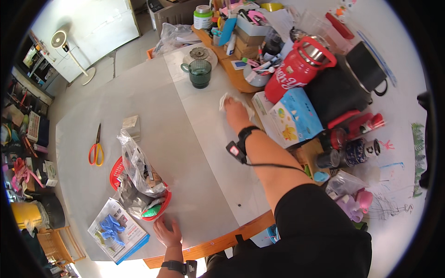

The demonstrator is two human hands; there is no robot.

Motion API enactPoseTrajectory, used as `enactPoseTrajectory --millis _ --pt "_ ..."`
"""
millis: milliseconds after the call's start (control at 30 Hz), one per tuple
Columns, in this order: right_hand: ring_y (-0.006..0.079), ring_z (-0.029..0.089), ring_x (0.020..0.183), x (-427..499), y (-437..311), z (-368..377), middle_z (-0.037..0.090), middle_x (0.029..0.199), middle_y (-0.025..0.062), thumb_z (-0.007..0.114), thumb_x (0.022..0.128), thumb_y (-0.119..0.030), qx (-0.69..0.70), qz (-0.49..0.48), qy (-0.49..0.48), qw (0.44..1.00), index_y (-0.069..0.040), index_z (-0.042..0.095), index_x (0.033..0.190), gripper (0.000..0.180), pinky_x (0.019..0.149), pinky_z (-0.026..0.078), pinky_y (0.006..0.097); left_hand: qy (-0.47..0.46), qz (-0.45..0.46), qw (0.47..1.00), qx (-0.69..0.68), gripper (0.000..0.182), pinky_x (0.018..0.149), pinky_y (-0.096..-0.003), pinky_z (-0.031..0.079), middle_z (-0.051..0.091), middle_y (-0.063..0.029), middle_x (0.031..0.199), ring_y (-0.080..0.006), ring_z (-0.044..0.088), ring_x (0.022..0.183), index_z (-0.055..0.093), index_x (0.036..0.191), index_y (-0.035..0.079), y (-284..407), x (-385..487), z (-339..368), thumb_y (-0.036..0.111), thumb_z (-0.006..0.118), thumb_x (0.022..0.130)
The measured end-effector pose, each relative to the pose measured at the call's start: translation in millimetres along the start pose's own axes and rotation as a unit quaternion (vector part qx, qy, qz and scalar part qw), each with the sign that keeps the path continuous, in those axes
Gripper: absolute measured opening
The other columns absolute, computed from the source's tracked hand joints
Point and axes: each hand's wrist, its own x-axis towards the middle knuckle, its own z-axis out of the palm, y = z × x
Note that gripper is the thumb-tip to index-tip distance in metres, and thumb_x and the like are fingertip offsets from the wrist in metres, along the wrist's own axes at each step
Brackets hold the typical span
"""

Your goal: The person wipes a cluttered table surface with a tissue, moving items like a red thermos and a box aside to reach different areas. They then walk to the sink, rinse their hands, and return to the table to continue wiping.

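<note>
My right hand (236, 113) reaches far forward, gripping a crumpled white tissue or cloth (222, 101) against the table's pale covering near the wooden shelf. Beyond it stands a green ribbed glass mug (200, 77), and behind that a glass lid (199, 53) on a plate. At the table's near edge, my left hand (167, 232) rests with fingers spread and nothing in them. Its fingertips are close to a red plastic basket (166, 205); whether they touch it is unclear. The basket holds plastic packaging (137, 166) and a green packet (152, 210).
Scissors (96, 149) with red and yellow handles lie left on the grey table (146, 87). Blue gloves (112, 227) lie on printed papers (130, 239). A tissue box (295, 116), red bottle (292, 71) and pen cup (256, 77) crowd the right side. A small dark speck (239, 205) is nearby.
</note>
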Motion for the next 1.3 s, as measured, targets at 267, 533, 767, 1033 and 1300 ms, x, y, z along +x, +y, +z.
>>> enactPoseTrajectory --millis 267,533,767,1033,1300 --pt "0.0264 0.056 0.082 9 -12 -31 0.054 0.1 0.0098 0.046 0.076 -0.008 -0.09 -0.059 -0.077 0.991 -0.001 0.052 0.104 0.03 0.059 0.049 0.0393 0.005 0.0 1.0 -0.008 0.042 0.069 -0.0393 0.042 0.052 -0.0122 0.086 -0.03 0.05 0.079 0.053 0.101 0.003 5 2 -2 0.026 0.061 0.067" --pt "0.023 0.056 0.079 39 -17 -16 0.054 0.091 0.0092 0.046 0.078 -0.01 -0.142 -0.063 0.005 0.988 0.0 0.054 0.1 0.025 0.059 0.048 0.0373 0.01 0.004 1.0 -0.013 0.043 0.069 -0.0392 0.042 0.051 -0.012 0.087 -0.0297 0.049 0.079 0.052 0.102 0.003 4 2 -3 0.025 0.061 0.065" --pt "0.0268 0.056 0.081 -63 -18 -44 0.051 0.113 0.0122 0.044 0.076 -0.007 -0.019 -0.137 -0.119 0.983 -0.001 0.051 0.107 0.032 0.063 0.048 0.0383 0.003 0.0 1.0 0.007 0.045 0.069 -0.0395 0.042 0.05 -0.0124 0.089 -0.0298 0.05 0.079 0.051 0.105 0.004 3 1 -2 0.024 0.059 0.066" --pt "0.026 0.056 0.076 -185 -32 -125 0.052 0.113 0.0094 0.046 0.073 -0.004 0.081 -0.21 -0.219 0.949 -0.007 0.051 0.11 0.038 0.069 0.047 0.0352 0.005 -0.001 1.0 0.005 0.041 0.071 -0.0392 0.042 0.052 -0.0101 0.087 -0.0287 0.05 0.08 0.053 0.104 0.007 3 2 -2 0.024 0.06 0.067" --pt "0.0346 0.053 0.084 -136 15 -78 0.057 0.091 0.0147 0.041 0.083 -0.008 0.16 0.071 -0.087 0.981 -0.01 0.054 0.109 0.03 0.074 0.044 0.0407 0.0 0.001 1.0 -0.017 0.038 0.072 -0.0393 0.042 0.052 -0.0105 0.087 -0.0283 0.05 0.08 0.053 0.102 0.006 -3 0 2 0.023 0.06 0.069"
